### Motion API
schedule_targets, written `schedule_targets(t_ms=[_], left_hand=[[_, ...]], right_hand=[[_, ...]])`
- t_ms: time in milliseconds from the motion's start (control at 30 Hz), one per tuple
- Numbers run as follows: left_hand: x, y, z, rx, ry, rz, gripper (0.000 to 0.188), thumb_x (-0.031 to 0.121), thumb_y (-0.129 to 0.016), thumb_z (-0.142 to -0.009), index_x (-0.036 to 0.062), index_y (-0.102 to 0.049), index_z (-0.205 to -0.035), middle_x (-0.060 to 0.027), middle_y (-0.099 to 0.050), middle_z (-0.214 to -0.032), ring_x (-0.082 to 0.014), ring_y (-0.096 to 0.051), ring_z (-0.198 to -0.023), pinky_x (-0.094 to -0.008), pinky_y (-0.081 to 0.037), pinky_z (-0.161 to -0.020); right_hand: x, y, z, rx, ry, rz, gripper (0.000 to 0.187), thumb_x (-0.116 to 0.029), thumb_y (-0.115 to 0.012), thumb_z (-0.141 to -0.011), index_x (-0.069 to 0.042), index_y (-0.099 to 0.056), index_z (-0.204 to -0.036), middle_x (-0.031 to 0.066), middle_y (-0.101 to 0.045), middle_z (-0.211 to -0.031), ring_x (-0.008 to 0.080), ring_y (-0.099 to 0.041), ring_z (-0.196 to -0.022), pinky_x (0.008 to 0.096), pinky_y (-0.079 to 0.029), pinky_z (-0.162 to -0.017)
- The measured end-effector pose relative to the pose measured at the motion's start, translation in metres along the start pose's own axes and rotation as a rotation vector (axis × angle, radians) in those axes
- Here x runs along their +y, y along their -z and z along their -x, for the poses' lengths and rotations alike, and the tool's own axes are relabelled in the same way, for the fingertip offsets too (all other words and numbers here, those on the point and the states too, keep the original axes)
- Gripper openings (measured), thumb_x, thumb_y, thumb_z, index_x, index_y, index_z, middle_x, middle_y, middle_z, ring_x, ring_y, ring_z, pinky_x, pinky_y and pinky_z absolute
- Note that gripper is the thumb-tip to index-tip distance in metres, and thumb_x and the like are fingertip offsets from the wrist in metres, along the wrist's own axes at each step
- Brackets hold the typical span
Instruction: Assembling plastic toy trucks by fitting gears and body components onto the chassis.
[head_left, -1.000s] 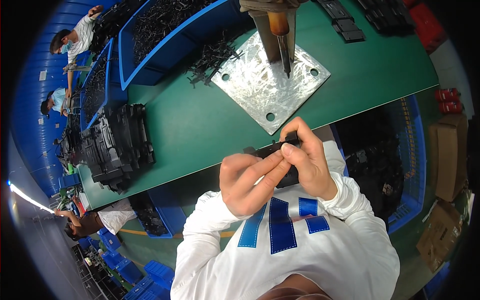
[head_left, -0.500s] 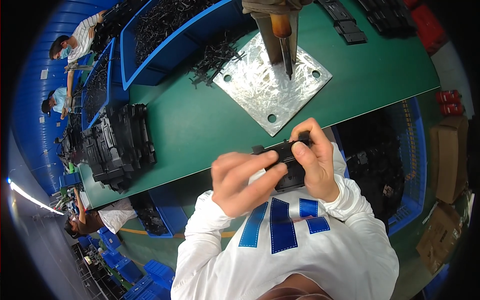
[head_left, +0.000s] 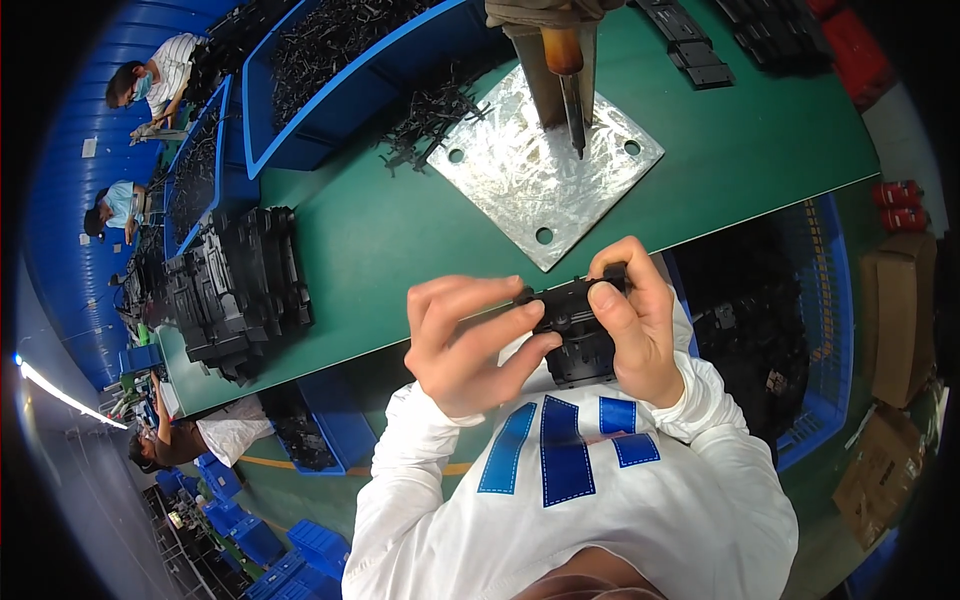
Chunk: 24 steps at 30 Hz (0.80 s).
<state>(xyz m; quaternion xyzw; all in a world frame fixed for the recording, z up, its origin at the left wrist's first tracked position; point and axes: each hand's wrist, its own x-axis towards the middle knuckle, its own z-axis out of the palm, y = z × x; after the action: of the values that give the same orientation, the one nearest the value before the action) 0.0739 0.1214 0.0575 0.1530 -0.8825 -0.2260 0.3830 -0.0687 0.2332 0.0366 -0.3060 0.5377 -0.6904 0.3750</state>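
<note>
In front of my chest I hold a black plastic part [head_left: 583, 350] with a ribbed upper edge and a small tab at each upper corner. My right hand [head_left: 640, 325] is closed on its right end, thumb on the near face and index finger curled over the top. My left hand [head_left: 465, 340] is at the other end, its curved fingertips against the left corner and tab. Beyond the hands, a metal plate [head_left: 540, 190] with round holes lies on the green table [head_left: 370, 270]. A pointed metal tool with an amber handle [head_left: 563, 55] stands above the plate.
Stacked black parts [head_left: 235, 290] sit at the table's left. A blue bin [head_left: 330, 105] of small black pieces stands behind, with loose pieces [head_left: 430, 120] beside it. A blue crate [head_left: 825, 330] is at my right. Co-workers [head_left: 165, 75] are at far left.
My left hand has shifted slightly left, its fingers drawing back from the part's face to its left corner. The part's face shows more. My right hand keeps its grip.
</note>
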Motion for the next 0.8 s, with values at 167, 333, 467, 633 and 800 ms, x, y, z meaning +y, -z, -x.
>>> schedule_targets(t_ms=[167,333,467,633,800], left_hand=[[-0.008,-0.004,-0.002,-0.055,0.078,0.208,0.042,0.003,-0.088,-0.053,0.0065,-0.071,-0.092,-0.0119,-0.069,-0.106,-0.0267,-0.063,-0.087,-0.0337,-0.051,-0.075],[-0.010,-0.006,0.001,-0.028,0.062,0.204,0.043,0.003,-0.089,-0.053,0.0049,-0.070,-0.091,-0.0135,-0.069,-0.104,-0.0270,-0.064,-0.084,-0.0337,-0.052,-0.072],[-0.013,-0.006,0.003,-0.019,0.040,0.201,0.045,0.003,-0.090,-0.053,0.0051,-0.069,-0.093,-0.0133,-0.069,-0.102,-0.0267,-0.064,-0.084,-0.0338,-0.052,-0.071],[-0.011,-0.008,0.004,-0.010,0.076,0.281,0.044,0.000,-0.088,-0.056,0.0038,-0.068,-0.096,-0.0152,-0.067,-0.100,-0.0264,-0.065,-0.086,-0.0343,-0.053,-0.072],[-0.006,-0.008,0.002,-0.063,0.270,0.448,0.045,-0.001,-0.084,-0.063,0.0002,-0.065,-0.103,-0.0163,-0.065,-0.104,-0.0258,-0.065,-0.091,-0.0336,-0.055,-0.076]], right_hand=[[0.001,0.002,-0.001,0.001,0.047,-0.017,0.018,-0.016,-0.057,-0.096,-0.001,-0.048,-0.096,0.0020,-0.054,-0.080,0.0040,-0.047,-0.075,0.0206,-0.041,-0.066],[-0.005,0.001,-0.003,-0.012,0.024,-0.009,0.019,-0.017,-0.057,-0.096,-0.001,-0.048,-0.096,0.0031,-0.056,-0.080,0.0044,-0.049,-0.074,0.0212,-0.042,-0.063],[-0.003,0.004,-0.004,-0.030,0.031,0.062,0.021,-0.018,-0.060,-0.094,-0.001,-0.048,-0.096,0.0052,-0.058,-0.074,0.0048,-0.051,-0.069,0.0227,-0.042,-0.058],[0.000,0.002,-0.003,-0.026,0.083,0.107,0.021,-0.018,-0.060,-0.093,-0.001,-0.048,-0.095,0.0064,-0.057,-0.070,0.0058,-0.052,-0.064,0.0235,-0.042,-0.056],[0.005,0.005,-0.003,-0.032,0.140,0.092,0.021,-0.018,-0.060,-0.093,-0.001,-0.048,-0.095,0.0063,-0.057,-0.070,0.0066,-0.053,-0.063,0.0234,-0.042,-0.056]])
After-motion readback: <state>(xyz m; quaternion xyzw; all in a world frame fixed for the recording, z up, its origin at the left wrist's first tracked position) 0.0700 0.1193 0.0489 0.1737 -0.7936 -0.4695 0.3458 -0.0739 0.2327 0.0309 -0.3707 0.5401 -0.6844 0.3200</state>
